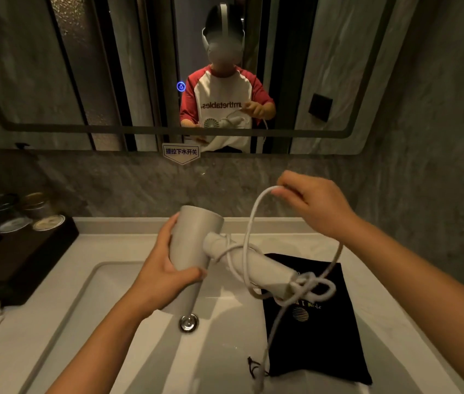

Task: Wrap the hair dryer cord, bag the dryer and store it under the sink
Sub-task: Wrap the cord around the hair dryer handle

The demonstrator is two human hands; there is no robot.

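At centre frame, above the white rectangular sink basin (pixel 105 294), the left hand (pixel 162 268) clasps the grey barrel of the matte hair dryer (pixel 193 245), steadying it for winding. Upper right, the right hand (pixel 313 203) pinches the white cord (pixel 249 231), looping it around the handle. The black drawstring bag (pixel 318 336) lies ready at lower right.

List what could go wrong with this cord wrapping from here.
1. The cord lies in loose, uneven loops on the handle, knotted near its end; they may slip off.
2. The left hand holds the hair dryer over the sink; a slip could drop it in.
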